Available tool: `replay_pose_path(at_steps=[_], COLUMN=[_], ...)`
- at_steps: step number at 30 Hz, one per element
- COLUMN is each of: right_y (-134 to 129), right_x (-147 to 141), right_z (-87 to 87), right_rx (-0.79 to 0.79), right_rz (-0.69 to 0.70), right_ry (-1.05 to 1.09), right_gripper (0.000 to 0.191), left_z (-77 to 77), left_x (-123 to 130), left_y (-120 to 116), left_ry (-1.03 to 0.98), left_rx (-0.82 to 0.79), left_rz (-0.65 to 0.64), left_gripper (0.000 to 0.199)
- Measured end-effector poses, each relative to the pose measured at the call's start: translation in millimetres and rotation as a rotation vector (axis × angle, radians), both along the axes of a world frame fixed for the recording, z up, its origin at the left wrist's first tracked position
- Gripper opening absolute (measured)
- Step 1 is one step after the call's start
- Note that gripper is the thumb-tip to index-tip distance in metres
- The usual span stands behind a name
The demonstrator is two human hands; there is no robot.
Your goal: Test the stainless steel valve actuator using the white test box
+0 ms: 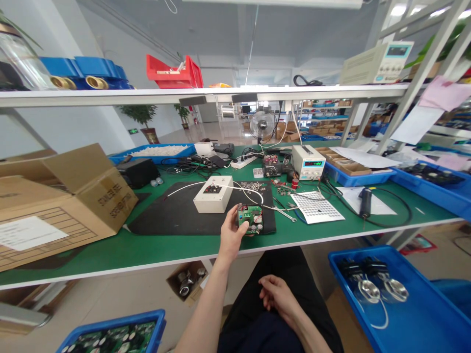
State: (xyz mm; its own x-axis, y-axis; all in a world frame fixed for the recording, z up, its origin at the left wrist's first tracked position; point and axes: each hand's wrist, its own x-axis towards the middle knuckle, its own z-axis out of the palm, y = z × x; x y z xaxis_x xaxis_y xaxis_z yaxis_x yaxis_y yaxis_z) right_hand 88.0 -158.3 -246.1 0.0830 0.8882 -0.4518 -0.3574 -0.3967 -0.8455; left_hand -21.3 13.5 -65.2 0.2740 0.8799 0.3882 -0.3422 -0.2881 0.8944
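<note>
My left hand (232, 230) grips a green circuit board (253, 215) in a dark housing, over the front edge of a black mat (165, 211). The board's component side faces up, with the thumb lying across it. Behind it sits a light grey box (213, 195) with a black part on top and white cable running from it. My right hand (275, 294) rests above my lap, away from the bench, with its fingers curled; nothing shows in it. A wrench (284, 214) lies right of the board.
A cardboard box (73, 196) stands at the left. A power supply (308, 163), a sheet with rows of dots (318, 207) and a black-handled tool (365, 203) are at the right. Below the bench edge are blue trays (415, 314). A shelf (235, 93) spans overhead.
</note>
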Motion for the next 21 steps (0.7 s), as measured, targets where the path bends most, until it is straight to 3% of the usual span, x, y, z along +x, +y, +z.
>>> replay_pose_path(at_steps=[21], right_y=[-1.7], right_x=[0.6], right_z=[6.2], right_rx=[-0.002], right_rz=[-0.006], right_ry=[0.004], right_gripper=[0.032], left_z=[1.6], left_x=[-0.9], left_y=[-1.6], left_ry=[-0.001], left_rx=[-0.021], left_rz=[-0.034], left_gripper=[0.075])
